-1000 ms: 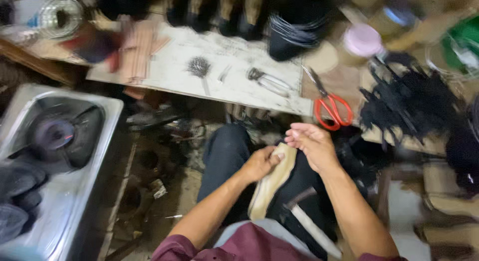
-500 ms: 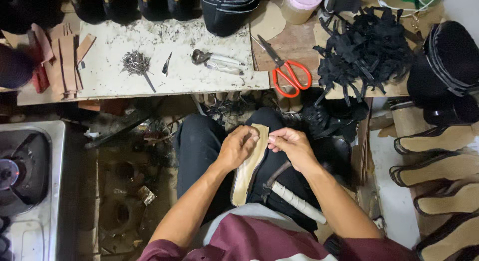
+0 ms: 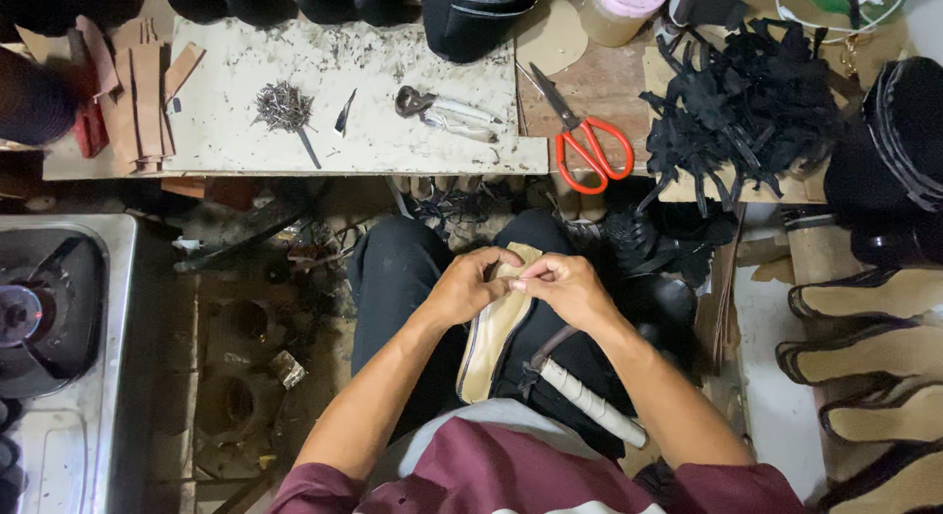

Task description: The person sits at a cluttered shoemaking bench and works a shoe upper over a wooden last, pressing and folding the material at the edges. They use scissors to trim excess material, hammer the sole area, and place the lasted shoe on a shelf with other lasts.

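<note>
In the middle of the frame both hands meet over a tan shoe sole (image 3: 488,352) that lies lengthwise across the person's lap, its upper end under the fingers and its lower end pointing toward the maroon shirt (image 3: 511,470) at the bottom edge. The left hand (image 3: 470,286) curls around the sole's top from the left, its grip closed on the edge. The right hand (image 3: 565,288) comes in from the right, thumb and fingers pinched on the same upper end, touching the left hand's fingertips. Just beside the sole, on the right thigh, rests a hammer (image 3: 580,391) with a pale wrapped handle slanting to the lower right.

Across the upper part of the frame runs a worn white tabletop (image 3: 413,141). On it lie a small pile of nails (image 3: 280,104) at upper left of centre, a pair of pliers (image 3: 442,111) near the middle, and strips of brown leather (image 3: 138,97) at the far left. To the right, on a brown board, are red-handled scissors (image 3: 582,141), and beyond them a heap of black straps (image 3: 747,107). A gas stove (image 3: 59,327) fills the lower left. At the right edge several finished sandal soles (image 3: 869,357) with dark rims lie stacked one below another.
</note>
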